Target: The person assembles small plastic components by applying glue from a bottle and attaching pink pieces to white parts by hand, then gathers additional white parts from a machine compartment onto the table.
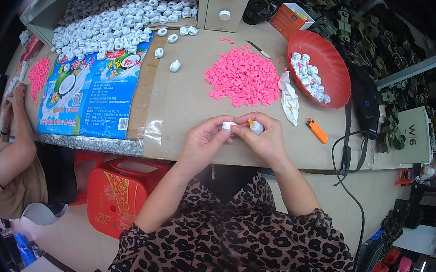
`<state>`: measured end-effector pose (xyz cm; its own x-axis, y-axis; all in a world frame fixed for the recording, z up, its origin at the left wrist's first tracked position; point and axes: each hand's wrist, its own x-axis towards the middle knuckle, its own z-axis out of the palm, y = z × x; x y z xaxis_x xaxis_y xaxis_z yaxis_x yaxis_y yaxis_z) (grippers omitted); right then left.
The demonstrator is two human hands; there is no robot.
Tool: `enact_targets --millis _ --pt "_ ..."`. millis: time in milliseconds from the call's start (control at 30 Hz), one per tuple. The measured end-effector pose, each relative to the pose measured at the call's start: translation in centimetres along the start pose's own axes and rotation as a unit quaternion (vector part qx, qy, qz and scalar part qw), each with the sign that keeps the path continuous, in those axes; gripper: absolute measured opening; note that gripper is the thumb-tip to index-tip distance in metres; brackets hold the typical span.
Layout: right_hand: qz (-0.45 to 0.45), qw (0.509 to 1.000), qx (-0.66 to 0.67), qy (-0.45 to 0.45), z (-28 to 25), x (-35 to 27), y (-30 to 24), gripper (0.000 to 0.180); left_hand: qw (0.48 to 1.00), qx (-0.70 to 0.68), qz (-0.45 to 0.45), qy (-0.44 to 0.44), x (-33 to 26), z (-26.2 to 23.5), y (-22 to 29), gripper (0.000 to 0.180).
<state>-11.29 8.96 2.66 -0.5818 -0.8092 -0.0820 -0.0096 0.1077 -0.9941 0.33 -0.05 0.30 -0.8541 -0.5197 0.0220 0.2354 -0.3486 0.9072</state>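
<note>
At the table's near edge my two hands meet in front of me. My left hand (208, 139) is closed, pinching a small rounded white piece (227, 125) with thumb and fingertips. My right hand (264, 138) is closed round a small whitish glue bottle (256, 128) with a yellow tip. Its thumb and forefinger reach the white piece, where a bit of pink shows; whether this is a separate pink piece I cannot tell. Beyond my hands lies a broad heap of small pink pieces (244, 77). A red scalloped bowl (333, 67) to the right holds several white pieces with pink spots.
A knife (258, 49), a crumpled white tissue (289, 99) and an orange lighter (317, 130) lie near the bowl. White pieces (103, 34) pile up at far left behind a blue printed cardboard sheet (85, 96). A co-worker (13, 161) sits left, beyond a red stool (116, 198).
</note>
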Motion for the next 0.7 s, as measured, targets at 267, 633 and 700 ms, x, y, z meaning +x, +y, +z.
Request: enact_targets --millis 267,633,700 --pt "-0.016 0.998 0.046 -0.036 0.03 0.46 1.24 0.014 0.998 -0.037 -0.025 0.046 0.14 -0.30 -0.27 0.022" --pt "-0.019 0.998 0.048 -0.046 0.18 0.31 0.71 0.009 0.998 -0.031 0.001 0.063 0.02 0.01 -0.49 0.020" --pt "-0.020 0.997 0.062 -0.051 0.17 0.18 0.67 0.009 0.998 -0.029 0.002 0.064 0.04 -0.20 -0.81 0.020"
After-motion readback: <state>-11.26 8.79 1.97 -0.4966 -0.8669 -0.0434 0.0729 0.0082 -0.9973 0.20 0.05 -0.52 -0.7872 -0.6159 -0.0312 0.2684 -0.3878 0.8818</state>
